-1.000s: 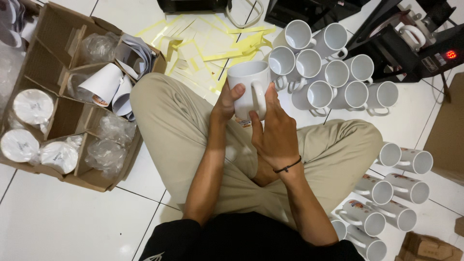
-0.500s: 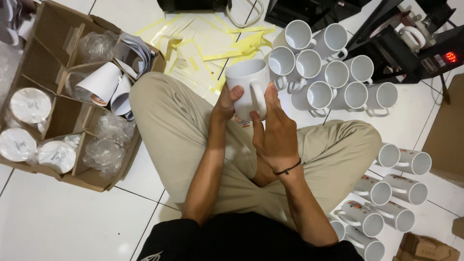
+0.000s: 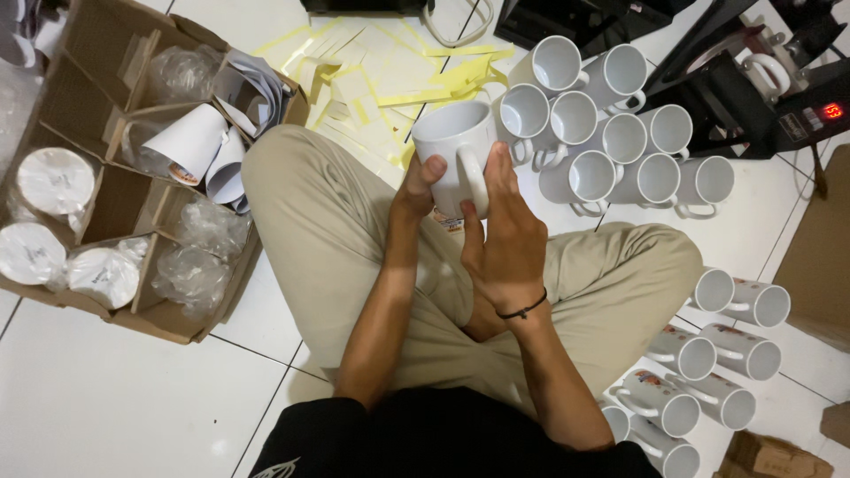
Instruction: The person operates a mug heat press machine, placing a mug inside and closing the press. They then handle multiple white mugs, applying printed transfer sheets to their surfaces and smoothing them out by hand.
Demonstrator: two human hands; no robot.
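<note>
At far left a brown cardboard box point(image 3: 133, 177) with dividers holds wrapped white discs and crumpled clear plastic, open white floor point(image 3: 106, 398) below it. Yellow paper strips point(image 3: 398, 75) lie ahead of the knees. Centre, the left hand point(image 3: 416, 181) and right hand point(image 3: 505, 235) hold a white mug point(image 3: 452, 146) above the lap, fingers closed on its body and handle. Right, clustered white mugs point(image 3: 611, 142) crowd the floor beside a black press point(image 3: 753, 97).

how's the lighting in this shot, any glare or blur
Head view: even indoor light, sharp on the mug held by the left hand and right hand; mild glare on the plastic wrap in the box; red display glows; corners darken.
</note>
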